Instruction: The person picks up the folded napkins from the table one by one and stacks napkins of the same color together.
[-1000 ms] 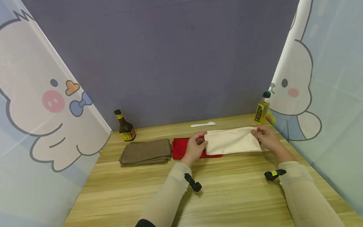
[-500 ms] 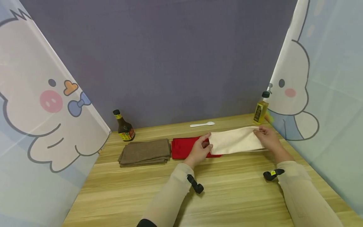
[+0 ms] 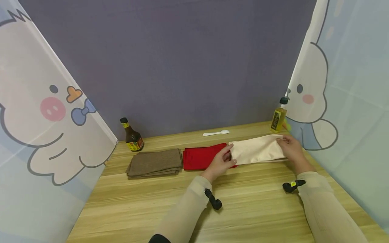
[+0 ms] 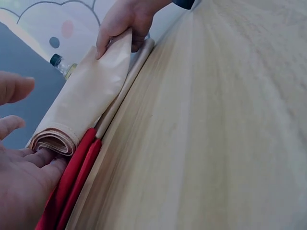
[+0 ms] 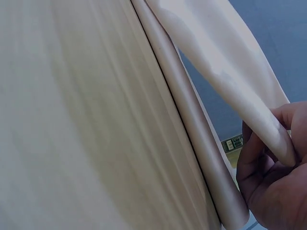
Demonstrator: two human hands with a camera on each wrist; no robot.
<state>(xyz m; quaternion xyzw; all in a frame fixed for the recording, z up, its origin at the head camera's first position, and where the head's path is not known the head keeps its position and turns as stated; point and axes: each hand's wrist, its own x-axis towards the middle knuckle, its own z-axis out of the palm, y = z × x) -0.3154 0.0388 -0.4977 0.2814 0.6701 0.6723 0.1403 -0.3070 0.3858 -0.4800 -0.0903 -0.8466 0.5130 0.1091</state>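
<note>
My right hand (image 3: 292, 150) pinches the right end of a folded cream cloth (image 3: 258, 150). That end is lifted, with a gap above a second folded cream cloth (image 5: 196, 136) lying flat on the table, as the right wrist view shows. My left hand (image 3: 217, 166) is at the other end, thumb and fingers spread apart. In the left wrist view, some of its fingertips touch the layered left edge of the upper cream cloth (image 4: 84, 100). Beneath that edge lies a folded red cloth (image 3: 202, 157), partly overlapped by the cream one and by my left hand.
A folded brown cloth (image 3: 155, 162) lies left of the red one on the wooden table (image 3: 258, 202). Behind are a dark sauce bottle (image 3: 132, 136), a white spoon (image 3: 216, 133) and a yellow oil bottle (image 3: 278, 118). Printed curtains flank the table.
The upper cream cloth has shifted right between both hands, uncovering more of the red cloth. My left hand followed its left edge; my right hand kept its pinch.
</note>
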